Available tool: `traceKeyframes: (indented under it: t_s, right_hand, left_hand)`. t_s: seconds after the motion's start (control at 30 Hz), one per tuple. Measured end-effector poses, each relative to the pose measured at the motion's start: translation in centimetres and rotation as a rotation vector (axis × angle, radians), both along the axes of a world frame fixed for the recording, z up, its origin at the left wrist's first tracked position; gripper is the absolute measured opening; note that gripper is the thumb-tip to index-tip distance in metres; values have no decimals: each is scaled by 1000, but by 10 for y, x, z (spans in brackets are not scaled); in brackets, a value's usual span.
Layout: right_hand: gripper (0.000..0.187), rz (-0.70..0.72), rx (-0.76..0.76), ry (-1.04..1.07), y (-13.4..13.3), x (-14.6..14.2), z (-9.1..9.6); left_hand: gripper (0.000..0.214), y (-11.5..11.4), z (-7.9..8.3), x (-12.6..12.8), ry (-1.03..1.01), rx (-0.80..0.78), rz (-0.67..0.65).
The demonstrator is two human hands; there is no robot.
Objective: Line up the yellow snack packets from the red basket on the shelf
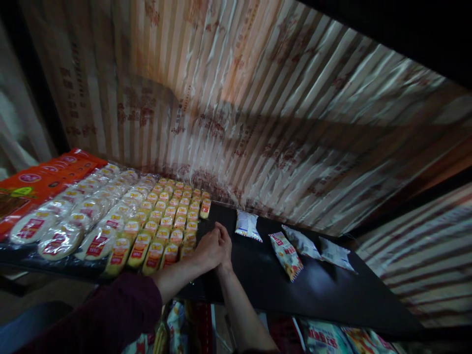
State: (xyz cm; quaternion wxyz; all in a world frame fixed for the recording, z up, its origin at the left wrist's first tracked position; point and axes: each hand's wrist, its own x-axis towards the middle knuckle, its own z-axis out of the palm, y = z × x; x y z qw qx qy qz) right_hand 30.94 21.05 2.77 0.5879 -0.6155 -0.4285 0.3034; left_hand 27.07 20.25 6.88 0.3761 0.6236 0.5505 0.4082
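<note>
My left hand (207, 249) and my right hand (224, 241) meet on the dark shelf (324, 290), right beside the rows of small yellow snack packets (173, 221). Both hands have their fingers curled and pressed together. What they hold, if anything, is hidden between them. The left arm wears a dark maroon sleeve. The right forearm is bare.
Rows of larger pale round packs (70, 216) and orange-red packages (40, 177) lie to the left. A white-blue packet (248, 225) and three more snack bags (285, 254) lie on the shelf to the right. A striped paper wall (258, 108) rises behind. More goods sit below the shelf.
</note>
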Motion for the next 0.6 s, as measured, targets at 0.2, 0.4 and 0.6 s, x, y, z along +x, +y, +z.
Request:
traceKeyframes:
  t_s: [0.2,0.4,0.6]
  right_hand:
    - [35,5,46,110,-87,-32,26]
    - [25,234,-125,-67,-184,-74,0]
    - [26,309,-345,-343,-201,-87,-43]
  left_hand:
    - [34,-81,37,-83,28,-126,-332]
    - [41,-163,8,-148,48,-420,-465]
    - [32,-182,-67,-187,94,-549,-300]
